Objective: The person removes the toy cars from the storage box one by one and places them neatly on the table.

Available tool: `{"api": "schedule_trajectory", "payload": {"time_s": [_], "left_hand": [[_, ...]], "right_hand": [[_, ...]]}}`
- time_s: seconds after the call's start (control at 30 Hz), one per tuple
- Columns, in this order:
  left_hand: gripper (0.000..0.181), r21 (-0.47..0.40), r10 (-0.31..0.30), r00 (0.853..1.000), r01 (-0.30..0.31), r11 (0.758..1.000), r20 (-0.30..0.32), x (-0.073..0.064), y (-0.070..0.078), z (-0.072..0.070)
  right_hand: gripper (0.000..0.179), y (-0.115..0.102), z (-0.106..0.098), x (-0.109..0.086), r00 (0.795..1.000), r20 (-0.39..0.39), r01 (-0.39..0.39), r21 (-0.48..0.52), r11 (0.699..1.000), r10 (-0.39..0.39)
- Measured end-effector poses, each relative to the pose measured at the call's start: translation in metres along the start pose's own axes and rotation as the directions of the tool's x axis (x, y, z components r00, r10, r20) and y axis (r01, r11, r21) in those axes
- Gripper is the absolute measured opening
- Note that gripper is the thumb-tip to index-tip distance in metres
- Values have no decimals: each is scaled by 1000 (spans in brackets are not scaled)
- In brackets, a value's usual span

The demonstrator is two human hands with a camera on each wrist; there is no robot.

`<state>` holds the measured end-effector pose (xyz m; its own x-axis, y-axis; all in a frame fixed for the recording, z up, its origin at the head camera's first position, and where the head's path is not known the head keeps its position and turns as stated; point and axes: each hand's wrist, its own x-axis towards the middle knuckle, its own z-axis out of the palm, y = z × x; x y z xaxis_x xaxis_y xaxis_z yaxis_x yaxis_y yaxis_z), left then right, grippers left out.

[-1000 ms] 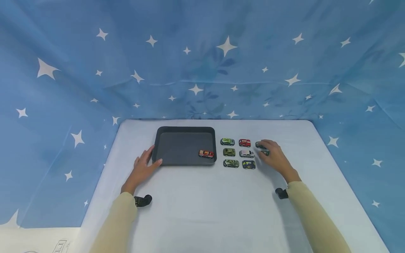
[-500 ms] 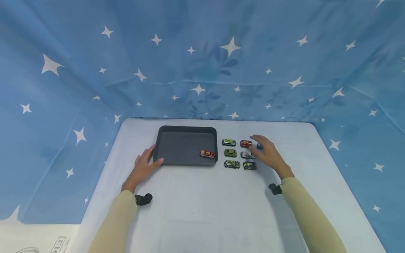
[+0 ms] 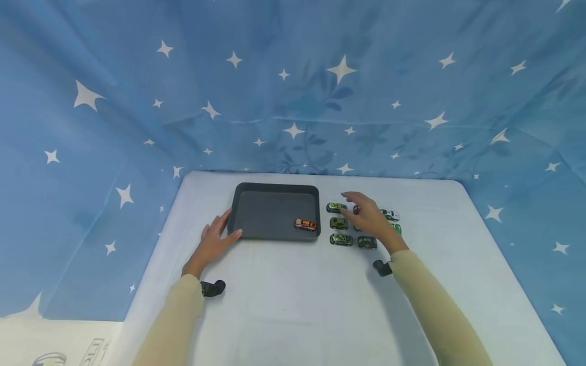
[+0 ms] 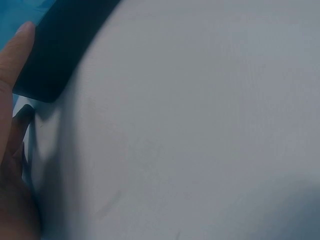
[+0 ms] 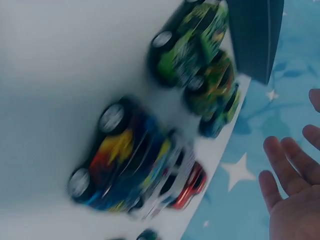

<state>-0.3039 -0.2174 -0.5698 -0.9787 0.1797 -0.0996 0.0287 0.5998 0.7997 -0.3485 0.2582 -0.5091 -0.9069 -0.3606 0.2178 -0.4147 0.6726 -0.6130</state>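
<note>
A dark grey tray lies on the table with an orange-red toy car in its front right corner. My left hand rests at the tray's front left corner, its fingers spread along the left side and the thumb at the front rim. My right hand hovers over the toy cars, with its fingertips close to the lime-green car; nothing shows in its grasp. Below that car are an olive car and a camouflage car. The hand partly hides the red car and the white car.
A dark blue car with flames stands at the front of the middle column, blurred in the right wrist view. At the right are a white car and a green car. A starry blue curtain hangs behind the white table.
My right hand has moved left from the rightmost cars, across the middle column, to the lime-green car. The rightmost cars have come into view. My left hand stays at the tray.
</note>
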Motion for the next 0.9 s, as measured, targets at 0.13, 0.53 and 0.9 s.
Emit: {"api": "schedule_trajectory", "payload": {"time_s": [0.13,0.53,0.9], "left_hand": [[91,13,21,1000,-21,1000,-22,-6,-6,-7],[87,5,6,1000,-6,1000,-22,-11,0,4],[86,-14,30,998,-31,999,-46,-8,2,6]], "right_hand": [[52,-14,16,14,999,32,38,0,999,-38],[50,-34,43,16,995,79,52,14,999,-53],[48,-46,47,22,981,165,110,-37,993,-103]]}}
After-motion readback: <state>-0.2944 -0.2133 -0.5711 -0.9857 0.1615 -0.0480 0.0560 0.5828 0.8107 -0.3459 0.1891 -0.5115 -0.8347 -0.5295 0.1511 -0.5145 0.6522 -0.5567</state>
